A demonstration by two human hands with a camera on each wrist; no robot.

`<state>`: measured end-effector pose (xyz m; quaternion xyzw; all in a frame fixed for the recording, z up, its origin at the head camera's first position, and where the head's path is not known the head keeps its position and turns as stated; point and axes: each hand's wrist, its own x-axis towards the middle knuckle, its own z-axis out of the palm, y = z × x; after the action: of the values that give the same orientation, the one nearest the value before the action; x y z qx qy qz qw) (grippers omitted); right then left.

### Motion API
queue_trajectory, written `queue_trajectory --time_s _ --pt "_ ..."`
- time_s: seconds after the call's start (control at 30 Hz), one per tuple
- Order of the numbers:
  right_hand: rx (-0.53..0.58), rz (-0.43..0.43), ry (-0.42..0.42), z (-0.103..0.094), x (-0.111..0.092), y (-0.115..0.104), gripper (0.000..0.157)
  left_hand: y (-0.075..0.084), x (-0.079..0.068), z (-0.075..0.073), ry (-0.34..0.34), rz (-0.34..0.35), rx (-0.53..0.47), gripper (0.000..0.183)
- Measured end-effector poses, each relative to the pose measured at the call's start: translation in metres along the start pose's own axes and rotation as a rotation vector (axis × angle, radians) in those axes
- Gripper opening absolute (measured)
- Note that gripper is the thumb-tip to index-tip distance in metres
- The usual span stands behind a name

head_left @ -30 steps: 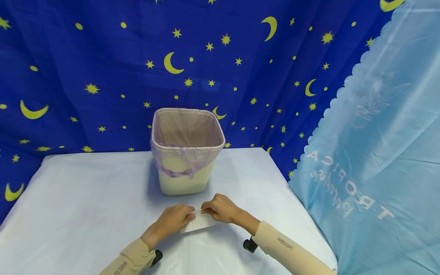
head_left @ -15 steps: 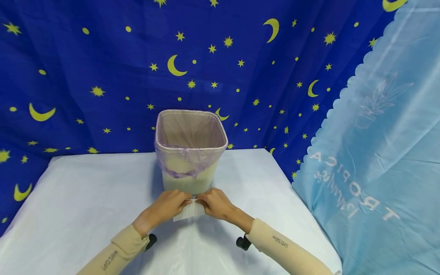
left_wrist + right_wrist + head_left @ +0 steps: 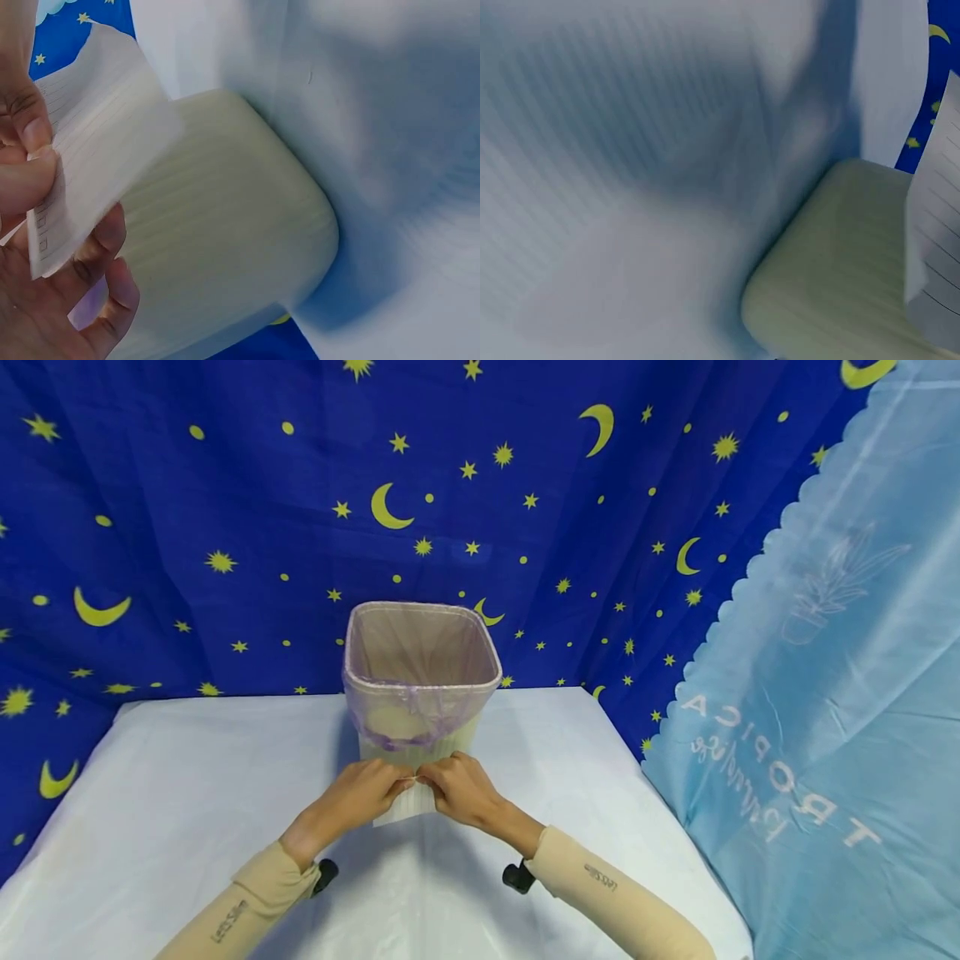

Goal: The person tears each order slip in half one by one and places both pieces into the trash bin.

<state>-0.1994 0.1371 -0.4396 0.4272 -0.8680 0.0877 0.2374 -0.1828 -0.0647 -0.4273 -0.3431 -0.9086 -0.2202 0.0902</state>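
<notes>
A small lined sheet of paper [image 3: 407,806] hangs between both hands, just in front of the bin. My left hand [image 3: 367,791] pinches its upper edge, fingers curled. Close beside it, almost touching, my right hand [image 3: 461,789] pinches the same edge. Up close in the left wrist view, the paper [image 3: 105,142] shows ruled lines and small printed boxes. At the right wrist view's edge only part of the sheet [image 3: 937,225] shows, and the right hand is out of that frame. A cream bin [image 3: 457,735] with a purple liner [image 3: 393,727] stands directly behind the hands.
A white cloth [image 3: 225,777] covers the table. Behind it hangs a dark blue curtain [image 3: 262,527] with yellow moons and stars. On the right is a light blue curtain [image 3: 840,693] with mirrored lettering.
Both hands have moved forward toward the bin with the paper and drawn close together along its upper edge. The view has shifted slightly, and the bin stands in the same place.
</notes>
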Motion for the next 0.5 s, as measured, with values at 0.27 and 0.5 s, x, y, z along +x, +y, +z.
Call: queue_trajectory --time_s 0.27,0.5 --pt "0.029 0.013 0.041 -0.008 0.006 0.002 0.015 0.004 0.005 -0.003 0.065 -0.016 0.033 0.026" --pt "0.057 0.016 0.073 -0.012 0.01 0.0 0.018 0.007 0.006 -0.005 0.107 -0.038 0.017 0.03"
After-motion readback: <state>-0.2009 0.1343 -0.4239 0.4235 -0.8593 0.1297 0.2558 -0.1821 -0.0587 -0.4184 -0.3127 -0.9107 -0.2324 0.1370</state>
